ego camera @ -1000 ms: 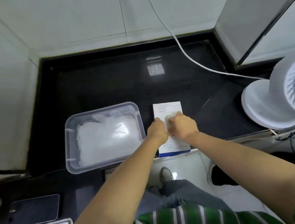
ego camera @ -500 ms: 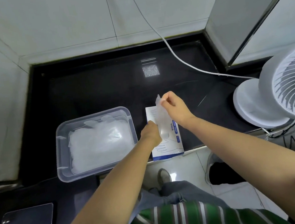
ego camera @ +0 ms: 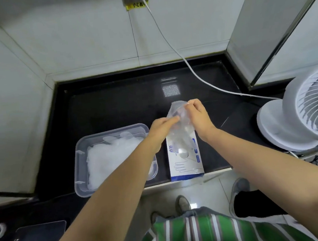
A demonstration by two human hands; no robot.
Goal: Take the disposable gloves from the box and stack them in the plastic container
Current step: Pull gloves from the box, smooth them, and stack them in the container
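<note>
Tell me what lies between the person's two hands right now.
A thin, clear plastic disposable glove, held by the left hand and right hand above the white-and-blue cardboard box, in the head view.

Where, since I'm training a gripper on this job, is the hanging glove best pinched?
At the top edge, from above right, as the right hand pinches the glove: it hangs limp over the box, so that edge is free and reachable. A second pinch on the left edge, by the left hand, would probably spread it.
</note>
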